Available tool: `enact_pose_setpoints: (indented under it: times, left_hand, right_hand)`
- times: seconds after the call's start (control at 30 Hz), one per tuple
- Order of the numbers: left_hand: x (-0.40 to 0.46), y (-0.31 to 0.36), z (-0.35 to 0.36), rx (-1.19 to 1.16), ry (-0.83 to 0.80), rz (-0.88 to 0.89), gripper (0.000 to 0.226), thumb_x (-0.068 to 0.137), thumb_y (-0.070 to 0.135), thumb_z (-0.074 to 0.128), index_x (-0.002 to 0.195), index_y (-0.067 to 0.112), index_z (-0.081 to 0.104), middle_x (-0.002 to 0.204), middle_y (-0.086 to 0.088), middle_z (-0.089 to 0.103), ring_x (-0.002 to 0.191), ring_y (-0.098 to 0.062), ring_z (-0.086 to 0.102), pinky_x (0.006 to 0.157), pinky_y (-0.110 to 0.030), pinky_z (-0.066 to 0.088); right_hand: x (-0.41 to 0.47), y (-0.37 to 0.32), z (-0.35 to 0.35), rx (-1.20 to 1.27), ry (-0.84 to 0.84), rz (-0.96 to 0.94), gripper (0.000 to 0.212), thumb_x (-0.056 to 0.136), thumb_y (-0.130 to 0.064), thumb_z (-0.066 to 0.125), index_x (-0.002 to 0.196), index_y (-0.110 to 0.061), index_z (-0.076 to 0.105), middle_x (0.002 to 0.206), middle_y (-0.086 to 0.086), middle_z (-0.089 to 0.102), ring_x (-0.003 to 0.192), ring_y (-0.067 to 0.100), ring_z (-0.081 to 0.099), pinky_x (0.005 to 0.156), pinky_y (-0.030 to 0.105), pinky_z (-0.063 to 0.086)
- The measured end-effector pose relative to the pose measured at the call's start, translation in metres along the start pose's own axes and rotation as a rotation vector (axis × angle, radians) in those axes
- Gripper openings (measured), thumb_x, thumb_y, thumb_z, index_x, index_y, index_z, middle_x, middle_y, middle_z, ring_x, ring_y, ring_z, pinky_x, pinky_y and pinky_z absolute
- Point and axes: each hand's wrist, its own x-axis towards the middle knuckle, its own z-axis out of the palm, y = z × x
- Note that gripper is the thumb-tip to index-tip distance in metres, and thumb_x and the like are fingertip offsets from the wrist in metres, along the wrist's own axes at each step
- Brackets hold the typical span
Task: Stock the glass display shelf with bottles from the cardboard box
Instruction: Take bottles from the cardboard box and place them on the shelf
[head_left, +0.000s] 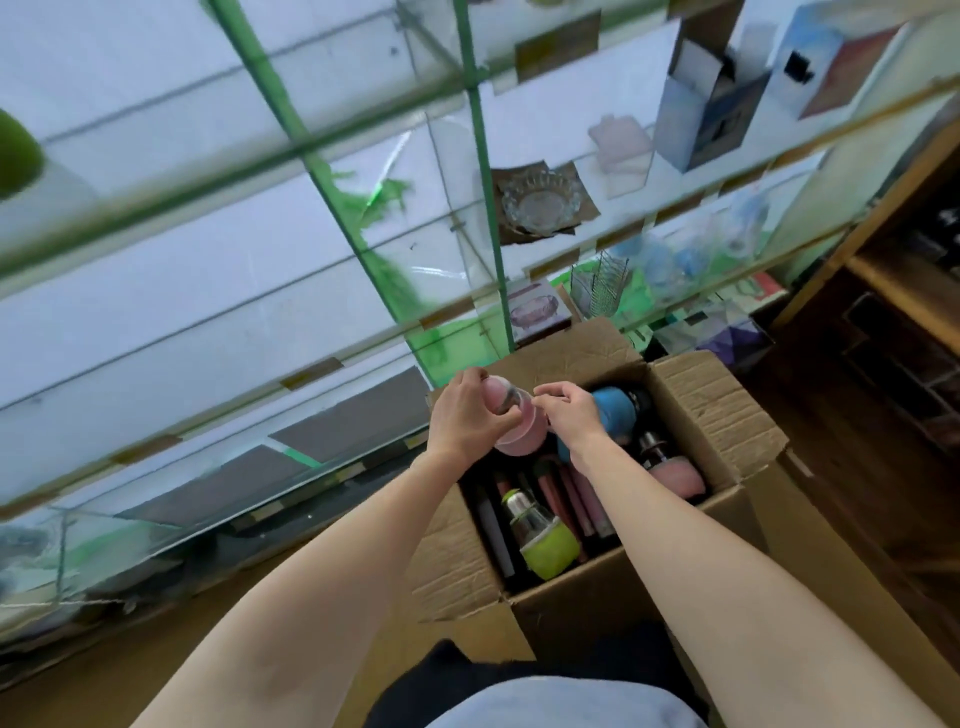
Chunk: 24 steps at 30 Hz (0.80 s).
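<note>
An open cardboard box (717, 410) stands on the floor in front of the glass display shelf (249, 322). My left hand (465, 415) grips a pink bottle (522, 436) by its upper part, above the box's far left corner. My right hand (571, 413) pinches something small and thin at the bottle's top; what it is cannot be made out. Inside the box lie a green bottle (545, 535) with a metal cap, a blue bottle (615, 415), another pink bottle (678, 478) and several dark slim items.
The shelf has green-taped frames. On its right side sit a glass dish (540, 205), white product boxes (711, 119) and a wire rack (600, 283). A green object (15, 150) sits at the far left. Dark wooden shelving (904, 312) stands to the right.
</note>
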Motion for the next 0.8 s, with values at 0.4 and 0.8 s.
enact_pose_setpoints:
  times: [0.4, 0.8]
  left_hand:
    - [-0.036, -0.054, -0.129, -0.114, 0.183, 0.167, 0.074, 0.059, 0.07, 0.066, 0.117, 0.025, 0.058, 0.106, 0.007, 0.063, 0.091, -0.014, 0.06, 0.076, -0.03, 0.048]
    - [-0.069, -0.083, -0.259, -0.222, 0.412, 0.343, 0.061, 0.066, 0.066, 0.065, 0.113, 0.028, 0.057, 0.105, 0.007, 0.064, 0.1, -0.016, 0.058, 0.082, -0.034, 0.051]
  right_hand:
    - [-0.095, -0.064, 0.098, -0.037, 0.064, -0.209, 0.004, 0.087, -0.014, 0.067, 0.091, -0.014, 0.069, 0.087, 0.005, 0.066, 0.074, 0.016, 0.057, 0.062, 0.029, 0.048]
    - [-0.188, -0.144, 0.178, -0.06, 0.01, -0.48, 0.005, 0.087, -0.012, 0.067, 0.084, -0.015, 0.07, 0.083, 0.004, 0.071, 0.072, 0.016, 0.065, 0.054, 0.021, 0.051]
